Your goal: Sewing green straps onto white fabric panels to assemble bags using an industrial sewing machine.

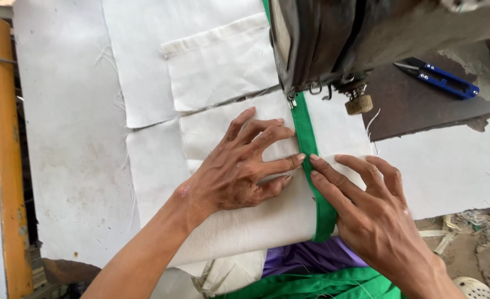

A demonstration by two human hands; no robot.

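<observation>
- White cloth (256,221), thick and folded, lies on the table under both hands, and a green strip (307,138) runs along its right edge toward the sewing machine (322,39) at the top.
- The left hand (239,166) lies flat on the white cloth with the fingers spread and stretched out; it grips nothing, it only presses down. The fingertips reach just to the green strip, probably so that the cloth stays flat and does not slide.
- The right hand (367,216) is on the other side of the strip, fingers also extended and close together, with the index fingertip touching the strip's edge. It seems to keep the strip folded over the border of the cloth. It holds nothing closed inside it.
- The strip passes between the two hands and goes under the machine's foot, so the hands stand like two guides on both sides of the line.
- More white pieces (217,61) lie flat behind the machine's left side, overlapping each other.
- Blue thread snips (439,79) rest on the dark table part at the right, well apart from the hands.
- Green and purple fabric (311,271) hangs below the table edge, near the right wrist.
</observation>
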